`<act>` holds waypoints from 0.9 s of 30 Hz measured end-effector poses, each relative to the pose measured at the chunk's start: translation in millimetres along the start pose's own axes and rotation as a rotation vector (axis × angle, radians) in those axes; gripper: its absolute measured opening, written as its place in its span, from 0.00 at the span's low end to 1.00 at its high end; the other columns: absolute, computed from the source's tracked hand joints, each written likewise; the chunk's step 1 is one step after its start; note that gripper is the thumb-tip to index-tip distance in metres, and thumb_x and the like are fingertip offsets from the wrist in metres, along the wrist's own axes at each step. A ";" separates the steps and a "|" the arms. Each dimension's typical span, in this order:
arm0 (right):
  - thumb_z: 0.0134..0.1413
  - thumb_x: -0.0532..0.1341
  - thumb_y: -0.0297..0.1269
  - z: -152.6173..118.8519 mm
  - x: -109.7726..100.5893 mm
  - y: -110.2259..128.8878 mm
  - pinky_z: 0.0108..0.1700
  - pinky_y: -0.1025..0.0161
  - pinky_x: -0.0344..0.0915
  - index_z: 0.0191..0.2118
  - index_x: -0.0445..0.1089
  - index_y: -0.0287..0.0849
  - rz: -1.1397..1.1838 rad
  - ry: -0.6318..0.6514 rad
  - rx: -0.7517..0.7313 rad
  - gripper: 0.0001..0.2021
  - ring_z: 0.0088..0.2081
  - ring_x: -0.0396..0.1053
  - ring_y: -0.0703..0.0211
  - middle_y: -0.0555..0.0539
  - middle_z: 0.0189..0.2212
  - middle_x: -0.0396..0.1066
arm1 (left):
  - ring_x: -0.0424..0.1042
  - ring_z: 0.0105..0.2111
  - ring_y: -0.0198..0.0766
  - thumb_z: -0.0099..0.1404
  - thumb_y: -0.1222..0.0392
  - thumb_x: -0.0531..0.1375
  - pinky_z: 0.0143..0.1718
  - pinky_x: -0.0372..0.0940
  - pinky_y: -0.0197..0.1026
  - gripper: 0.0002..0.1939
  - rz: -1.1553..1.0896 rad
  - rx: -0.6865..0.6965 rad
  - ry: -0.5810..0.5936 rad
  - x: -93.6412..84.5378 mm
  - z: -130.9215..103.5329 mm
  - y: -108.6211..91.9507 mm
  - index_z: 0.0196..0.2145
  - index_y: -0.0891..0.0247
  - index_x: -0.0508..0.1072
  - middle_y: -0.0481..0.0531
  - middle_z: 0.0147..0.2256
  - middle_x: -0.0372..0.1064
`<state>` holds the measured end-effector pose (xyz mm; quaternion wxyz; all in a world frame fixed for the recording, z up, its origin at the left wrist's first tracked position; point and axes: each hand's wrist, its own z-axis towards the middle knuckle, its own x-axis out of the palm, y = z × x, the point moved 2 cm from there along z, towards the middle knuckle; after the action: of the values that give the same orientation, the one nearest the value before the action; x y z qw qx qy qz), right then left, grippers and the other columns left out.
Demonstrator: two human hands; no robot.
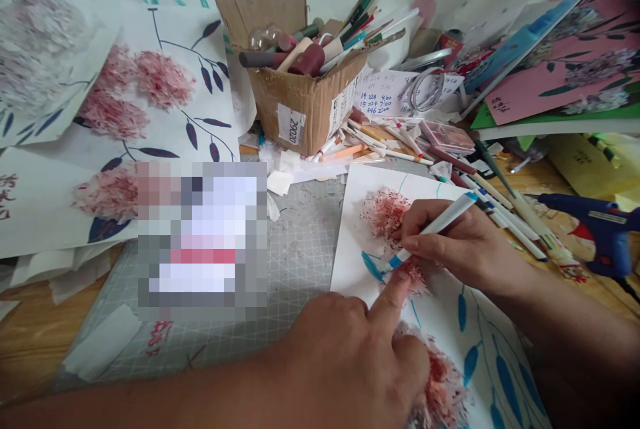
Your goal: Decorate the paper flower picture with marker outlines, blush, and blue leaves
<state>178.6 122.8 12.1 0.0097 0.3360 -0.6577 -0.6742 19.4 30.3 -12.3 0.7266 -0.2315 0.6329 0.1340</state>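
My right hand (463,242) grips a white marker with blue ends (443,219) between thumb and fingers. The marker slants down to the left, its tip at a blue leaf (371,266) drawn on white paper (347,242). With its index finger stretched out, my left hand (355,342) presses on the paper close to the marker tip, beside a pink shredded-petal flower (387,210). Its other fingers are partly curled. Another reddish petal flower (445,382) lies by that hand, partly covered. Blue drawn leaves (507,382) run down the sheet's right side.
A cardboard box (287,102) of pens and tubes stands behind the grey cutting mat (295,235). Loose markers and pencils (385,139) lie heaped beyond the paper. At right rests a blue glue gun (607,232). Finished flower pictures (195,129) lean at left, near a blurred-out patch.
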 end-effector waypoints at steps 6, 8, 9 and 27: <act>0.49 0.62 0.33 -0.1 -1.0 0.2 0.20 0.68 0.53 0.25 0.67 0.40 0.014 -0.003 -0.006 0.06 0.19 0.57 0.67 0.52 0.19 0.64 | 0.72 0.22 0.44 0.64 0.60 0.54 0.18 0.66 0.46 0.05 -0.013 -0.002 0.011 -1.2 1.3 0.7 0.33 0.64 0.63 0.73 0.56 0.59; 0.48 0.62 0.32 0.2 -0.7 -0.6 0.21 0.68 0.54 0.24 0.67 0.40 0.008 0.010 -0.009 0.06 0.20 0.58 0.67 0.52 0.18 0.63 | 0.72 0.22 0.43 0.64 0.61 0.54 0.18 0.66 0.46 0.04 -0.009 0.000 0.017 -0.3 0.7 1.5 0.33 0.64 0.63 0.73 0.56 0.59; 0.49 0.62 0.32 0.4 -0.6 -1.1 0.21 0.68 0.54 0.24 0.67 0.40 0.011 0.008 -0.009 0.06 0.20 0.58 0.67 0.52 0.19 0.63 | 0.72 0.22 0.43 0.64 0.61 0.54 0.18 0.66 0.46 0.04 -0.008 0.001 0.015 0.4 0.3 1.7 0.33 0.64 0.63 0.73 0.56 0.59; 0.51 0.61 0.34 2.7 0.4 -2.1 0.19 0.68 0.51 0.27 0.68 0.39 0.044 -0.003 -0.060 0.06 0.19 0.56 0.69 0.52 0.20 0.64 | 0.72 0.22 0.44 0.63 0.58 0.55 0.17 0.66 0.47 0.06 0.013 0.016 -0.004 3.0 0.9 1.5 0.33 0.64 0.63 0.74 0.55 0.60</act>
<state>177.9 125.4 9.8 0.0337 0.3201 -0.6444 -0.6937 19.9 31.7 -15.5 0.7288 -0.2211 0.6340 0.1341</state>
